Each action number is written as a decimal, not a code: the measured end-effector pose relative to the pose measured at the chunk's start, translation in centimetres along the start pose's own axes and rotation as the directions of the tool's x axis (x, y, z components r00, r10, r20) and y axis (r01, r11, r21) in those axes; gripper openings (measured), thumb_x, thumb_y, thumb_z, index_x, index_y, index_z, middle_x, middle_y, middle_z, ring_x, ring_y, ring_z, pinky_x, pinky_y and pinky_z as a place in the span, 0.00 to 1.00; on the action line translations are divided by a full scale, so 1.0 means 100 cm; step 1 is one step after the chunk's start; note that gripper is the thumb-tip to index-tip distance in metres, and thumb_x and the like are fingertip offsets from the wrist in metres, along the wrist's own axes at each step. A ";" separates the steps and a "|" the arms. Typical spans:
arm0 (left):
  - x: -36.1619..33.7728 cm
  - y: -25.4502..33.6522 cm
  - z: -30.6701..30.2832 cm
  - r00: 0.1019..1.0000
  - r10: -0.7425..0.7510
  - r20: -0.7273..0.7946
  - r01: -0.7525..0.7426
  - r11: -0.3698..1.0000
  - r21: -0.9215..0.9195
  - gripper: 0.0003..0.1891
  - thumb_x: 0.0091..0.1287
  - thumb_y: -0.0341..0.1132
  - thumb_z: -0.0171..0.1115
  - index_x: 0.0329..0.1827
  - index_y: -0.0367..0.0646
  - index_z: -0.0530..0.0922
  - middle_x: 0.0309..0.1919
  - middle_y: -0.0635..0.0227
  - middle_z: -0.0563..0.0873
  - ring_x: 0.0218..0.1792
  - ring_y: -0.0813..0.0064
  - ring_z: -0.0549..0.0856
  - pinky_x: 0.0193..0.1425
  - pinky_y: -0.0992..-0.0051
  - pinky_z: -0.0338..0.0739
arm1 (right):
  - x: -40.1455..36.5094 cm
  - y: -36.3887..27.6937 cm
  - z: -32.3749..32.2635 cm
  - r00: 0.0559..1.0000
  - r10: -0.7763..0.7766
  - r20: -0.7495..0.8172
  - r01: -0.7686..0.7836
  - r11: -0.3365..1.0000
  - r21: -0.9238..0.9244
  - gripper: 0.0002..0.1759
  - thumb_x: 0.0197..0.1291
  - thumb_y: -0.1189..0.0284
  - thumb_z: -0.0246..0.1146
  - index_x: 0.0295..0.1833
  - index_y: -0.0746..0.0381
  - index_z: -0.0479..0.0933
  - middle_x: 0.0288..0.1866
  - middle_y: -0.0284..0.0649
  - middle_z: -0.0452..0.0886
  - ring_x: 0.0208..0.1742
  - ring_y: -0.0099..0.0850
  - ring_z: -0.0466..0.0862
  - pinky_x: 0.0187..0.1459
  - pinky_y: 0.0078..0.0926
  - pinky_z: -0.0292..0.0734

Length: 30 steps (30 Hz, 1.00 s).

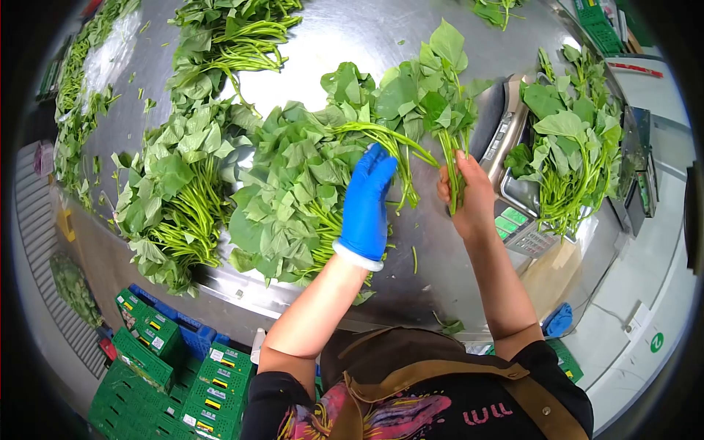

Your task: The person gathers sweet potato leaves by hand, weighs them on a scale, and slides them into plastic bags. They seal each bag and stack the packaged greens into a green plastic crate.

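Observation:
My left hand [367, 205], in a blue glove with a white cuff, has its fingers closed around some leafy green stems [403, 172] at the edge of a large pile [286, 191]. The fingertips are partly hidden by the stems. Bare, my right hand [469, 189] grips a small upright bunch of leafy greens [447, 110] by its stems, leaves pointing away from me. The leaves are broad and heart-shaped, like sweet potato leaves. Between the two hands, a few stems cross toward the right-hand bunch.
Right of my hands stands a weighing scale [522, 229] with greens [576, 143] heaped on it. More bunches [183, 198] lie left and at the back [242, 40] of the metal table [433, 275]. Green crates [150, 396] stack below its front edge. Loose leaf scraps dot the surface.

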<state>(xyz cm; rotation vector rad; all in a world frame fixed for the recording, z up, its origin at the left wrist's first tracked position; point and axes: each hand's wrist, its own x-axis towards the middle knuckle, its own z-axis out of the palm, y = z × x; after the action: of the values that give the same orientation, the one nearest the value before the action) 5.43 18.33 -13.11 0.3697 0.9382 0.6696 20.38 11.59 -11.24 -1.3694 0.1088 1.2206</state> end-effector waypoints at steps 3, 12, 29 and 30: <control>0.010 0.013 0.013 0.982 -0.168 -0.090 0.150 0.971 -0.185 0.21 0.66 0.40 0.64 0.61 0.48 0.75 0.47 0.75 0.81 0.48 0.80 0.78 0.60 0.74 0.69 | -0.001 0.005 -0.001 0.999 0.030 0.044 -0.027 0.998 -0.057 0.08 0.72 0.64 0.52 0.42 0.57 0.66 0.23 0.36 0.71 0.20 0.26 0.69 0.24 0.22 0.63; 0.010 0.000 -0.002 0.997 0.055 0.055 -0.040 0.968 -0.246 0.23 0.60 0.25 0.55 0.61 0.38 0.72 0.55 0.61 0.82 0.59 0.64 0.79 0.64 0.65 0.70 | -0.016 0.003 0.003 0.850 -0.526 -0.003 0.523 0.847 -0.097 0.11 0.72 0.67 0.53 0.53 0.61 0.68 0.26 0.29 0.67 0.21 0.17 0.66 0.22 0.17 0.60; -0.103 0.038 -0.002 0.992 -0.007 0.129 -0.002 0.998 0.068 0.31 0.64 0.18 0.50 0.73 0.31 0.57 0.70 0.52 0.67 0.73 0.63 0.64 0.76 0.69 0.56 | 0.003 0.034 -0.027 0.888 -0.402 0.224 0.380 0.367 -0.849 0.17 0.67 0.69 0.58 0.56 0.66 0.69 0.32 0.55 0.81 0.35 0.53 0.82 0.36 0.41 0.75; -0.113 0.047 -0.010 0.983 -0.002 0.182 -0.022 0.991 0.131 0.30 0.65 0.18 0.50 0.73 0.31 0.58 0.69 0.51 0.68 0.71 0.63 0.67 0.75 0.68 0.59 | -0.001 0.031 -0.025 0.891 -0.395 0.224 0.369 0.342 -0.864 0.17 0.67 0.69 0.57 0.56 0.66 0.69 0.33 0.56 0.81 0.35 0.53 0.82 0.36 0.41 0.75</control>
<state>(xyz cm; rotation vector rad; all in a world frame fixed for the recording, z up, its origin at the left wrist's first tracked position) -1.75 14.24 -4.03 0.5447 0.8082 0.5736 19.65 8.80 -13.97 -2.1687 -0.9739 0.8152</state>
